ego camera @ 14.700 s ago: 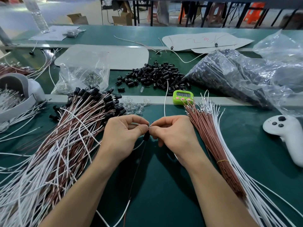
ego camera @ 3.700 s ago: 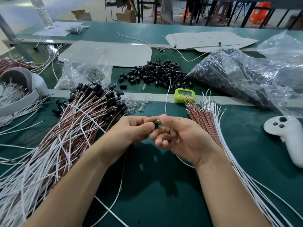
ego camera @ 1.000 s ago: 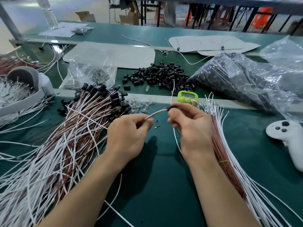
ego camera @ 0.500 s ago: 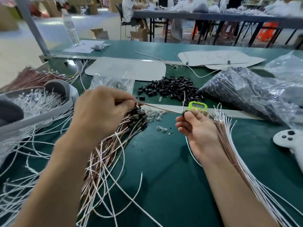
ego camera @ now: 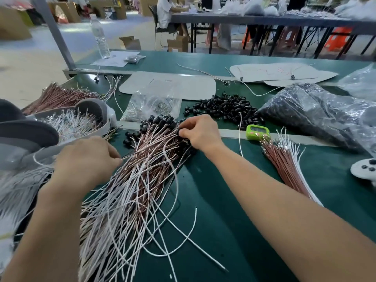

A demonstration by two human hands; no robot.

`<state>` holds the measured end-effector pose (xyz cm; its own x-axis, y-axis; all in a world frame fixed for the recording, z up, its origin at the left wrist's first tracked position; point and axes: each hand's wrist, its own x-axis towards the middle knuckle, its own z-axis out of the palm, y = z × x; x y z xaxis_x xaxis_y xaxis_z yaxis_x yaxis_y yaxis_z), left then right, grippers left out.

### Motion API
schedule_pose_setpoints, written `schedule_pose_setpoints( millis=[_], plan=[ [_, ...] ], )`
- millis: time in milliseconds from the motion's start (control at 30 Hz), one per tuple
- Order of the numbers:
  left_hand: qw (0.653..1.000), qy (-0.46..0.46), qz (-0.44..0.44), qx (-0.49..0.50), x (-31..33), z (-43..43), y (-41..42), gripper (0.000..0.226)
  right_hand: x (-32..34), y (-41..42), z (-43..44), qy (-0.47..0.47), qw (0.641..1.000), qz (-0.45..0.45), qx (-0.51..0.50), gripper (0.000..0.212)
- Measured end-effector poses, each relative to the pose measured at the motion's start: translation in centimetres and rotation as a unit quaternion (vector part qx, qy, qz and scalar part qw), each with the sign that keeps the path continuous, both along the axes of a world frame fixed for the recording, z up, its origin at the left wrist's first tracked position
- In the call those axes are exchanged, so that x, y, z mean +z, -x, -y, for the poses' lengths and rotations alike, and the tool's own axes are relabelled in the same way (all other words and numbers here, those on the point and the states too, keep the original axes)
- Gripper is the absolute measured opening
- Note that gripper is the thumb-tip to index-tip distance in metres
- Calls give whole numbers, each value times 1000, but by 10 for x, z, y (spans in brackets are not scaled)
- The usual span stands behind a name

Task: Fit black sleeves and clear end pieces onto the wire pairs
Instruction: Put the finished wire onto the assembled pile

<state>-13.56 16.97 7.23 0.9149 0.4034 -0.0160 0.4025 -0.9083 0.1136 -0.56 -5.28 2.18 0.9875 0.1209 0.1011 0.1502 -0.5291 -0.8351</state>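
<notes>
Reaching left from where it hovered mid-table, the right hand (ego camera: 200, 132) pinches the thin pink-and-white wire pair (ego camera: 179, 131) by its black sleeved end, on the fanned heap of glossy capped wires (ego camera: 150, 159) on the matte green table (ego camera: 223, 220). The blurred left hand (ego camera: 87, 159), now lowered, curls round the pair's strands.

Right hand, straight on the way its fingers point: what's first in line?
The black sleeved ends of the finished wire pile: the right hand points left and down into them, fingertips seemingly pinching one; depth is unclear.
</notes>
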Motion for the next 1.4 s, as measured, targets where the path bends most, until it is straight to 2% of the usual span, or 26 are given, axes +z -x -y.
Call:
schedule_pose_setpoints(
  millis=[67,133,233,333,400,500,600,667,733,767,867,900,967,1000,1033,1133,1200,1233,1300,1367,1400],
  plan=[
    [999,6,36,-20,-1,7,-1,8,-1,-3,-6,27,999,24,-16,19],
    [995,7,86,-45,0,20,-7,16,-1,-2,-4,54,997,42,-39,29],
    [987,14,131,-88,4,49,-21,21,-2,0,18,123,988,43,-89,11],
    [979,25,151,-137,6,83,-39,19,-3,3,55,274,952,3,-140,8],
    [973,26,150,-173,3,107,-52,17,-3,10,79,361,917,-24,-166,24],
    [965,27,136,-221,-5,141,-69,16,-6,20,102,422,893,-65,-144,30],
    [959,29,113,-259,-17,171,-80,19,-6,25,108,398,905,-90,-123,14],
    [959,50,100,-262,-27,185,-84,21,-2,26,110,376,912,-97,-131,13],
    [960,117,94,-238,-37,192,-86,24,2,28,115,335,922,-99,-165,11],
    [954,179,91,-221,-41,195,-85,24,3,28,120,297,931,-92,-192,9],
    [894,400,83,-185,-50,205,-83,18,11,30,135,137,953,-14,-270,14],
    [861,468,70,-185,-51,210,-81,15,16,31,137,84,955,18,-284,17],
    [775,597,22,-205,-50,221,-75,15,23,31,137,-35,955,57,-289,20],
    [735,643,-3,-217,-49,227,-71,17,26,31,135,-101,953,65,-279,21],
    [709,667,-21,-228,-48,231,-69,20,27,30,134,-157,947,72,-271,22],
    [684,686,-46,-245,-43,237,-63,20,31,24,134,-268,921,93,-266,21],
    [687,690,-37,-224,-39,236,-63,23,34,20,139,-353,900,68,-246,21],
    [698,687,-13,-199,-37,234,-64,27,34,19,141,-363,903,42,-225,21],
    [714,683,44,-148,-35,230,-70,31,30,23,141,-275,948,-27,-158,24],
    [701,699,88,-111,-33,226,-77,30,20,34,134,-201,972,-92,-77,30],
    [686,714,106,-93,-33,224,-80,29,14,41,130,-204,970,-125,-43,34]
  ],
)
